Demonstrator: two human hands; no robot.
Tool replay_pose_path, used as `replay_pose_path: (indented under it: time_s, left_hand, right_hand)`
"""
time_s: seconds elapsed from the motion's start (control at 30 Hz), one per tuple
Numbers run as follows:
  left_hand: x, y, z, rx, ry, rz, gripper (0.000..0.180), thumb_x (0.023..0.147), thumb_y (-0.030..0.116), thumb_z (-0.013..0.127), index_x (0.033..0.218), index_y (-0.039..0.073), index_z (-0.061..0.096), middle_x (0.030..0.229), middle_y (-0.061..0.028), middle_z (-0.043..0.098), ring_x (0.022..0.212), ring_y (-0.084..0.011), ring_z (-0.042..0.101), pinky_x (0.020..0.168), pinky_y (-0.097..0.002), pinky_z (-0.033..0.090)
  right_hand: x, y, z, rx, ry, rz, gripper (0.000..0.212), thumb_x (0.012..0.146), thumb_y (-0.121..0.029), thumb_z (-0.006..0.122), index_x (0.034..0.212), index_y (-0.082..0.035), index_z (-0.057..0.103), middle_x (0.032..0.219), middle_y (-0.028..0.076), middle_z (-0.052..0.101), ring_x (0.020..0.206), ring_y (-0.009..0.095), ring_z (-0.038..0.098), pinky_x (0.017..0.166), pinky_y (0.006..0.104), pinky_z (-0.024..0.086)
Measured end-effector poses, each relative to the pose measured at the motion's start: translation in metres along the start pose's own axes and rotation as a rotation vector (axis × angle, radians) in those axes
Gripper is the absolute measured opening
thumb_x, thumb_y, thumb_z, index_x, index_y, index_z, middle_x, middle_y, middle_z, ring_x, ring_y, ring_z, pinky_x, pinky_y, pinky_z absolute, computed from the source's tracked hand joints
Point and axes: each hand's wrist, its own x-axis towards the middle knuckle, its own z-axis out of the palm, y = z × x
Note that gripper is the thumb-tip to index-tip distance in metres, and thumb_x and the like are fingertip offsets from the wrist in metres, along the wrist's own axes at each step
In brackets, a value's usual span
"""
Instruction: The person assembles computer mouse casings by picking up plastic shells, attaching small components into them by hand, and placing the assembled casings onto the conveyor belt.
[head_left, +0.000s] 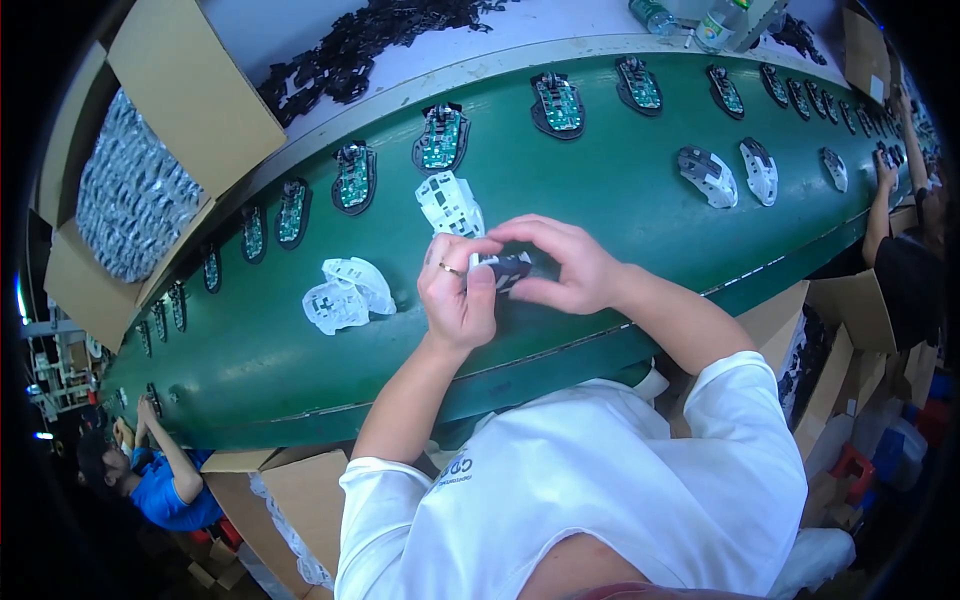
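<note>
Near the front edge of the green conveyor belt (600, 220), both my hands are closed on a small black-and-white computer mouse shell (508, 266). My left hand (458, 295), with a ring on one finger, grips its left end, the thumb on top. Thumb and bent fingers of my right hand (572, 262) close round its right end. Much of the shell is hidden by my fingers. Just beyond them lies a white mouse shell (447, 200), its inner side up. To the left, two white shells (345, 293) rest against each other.
Several mouse bases with green circuit boards (440, 138) line the belt's far side. Black-and-grey mouse covers (708, 175) lie at right. Boxes include an open carton (140, 180) of bagged parts. Black parts (370, 45) are heaped beyond the belt. Co-workers (170, 490) sit at both ends.
</note>
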Motion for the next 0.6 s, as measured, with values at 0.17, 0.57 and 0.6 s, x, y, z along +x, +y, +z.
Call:
replay_pose_path:
  time_s: [0.17,0.57,0.6]
  left_hand:
    - [-0.002,-0.006,0.000,-0.058,0.034,0.006,0.034,0.099,0.022,0.058,0.071,0.002,0.060,0.067,-0.0113,0.053,0.060,-0.0276,0.052,0.057,-0.0374,0.041]
    - [-0.007,-0.005,-0.002,0.092,0.008,-0.120,0.055,0.082,0.024,0.083,0.124,-0.002,0.059,0.111,-0.0207,0.062,0.099,-0.0375,0.062,0.086,-0.0440,0.051]
    - [-0.007,0.001,-0.001,0.144,-0.022,-0.063,0.072,0.077,0.026,0.086,0.134,-0.003,0.052,0.118,-0.0229,0.059,0.105,-0.0398,0.060,0.091,-0.0457,0.050]
  right_hand:
    - [-0.009,0.003,0.005,0.112,-0.093,0.092,0.027,0.097,-0.017,0.069,0.119,-0.001,0.068,0.097,0.015,0.073,0.081,0.030,0.072,0.072,0.0368,0.056]
    - [-0.003,-0.003,0.018,0.236,0.057,0.460,0.024,0.105,-0.021,0.058,0.101,0.000,0.069,0.073,0.012,0.065,0.064,0.018,0.063,0.060,0.0322,0.049]
    - [-0.003,0.000,0.019,0.387,0.172,0.468,0.025,0.106,-0.021,0.057,0.100,0.000,0.069,0.072,0.011,0.065,0.063,0.016,0.062,0.060,0.0318,0.049]
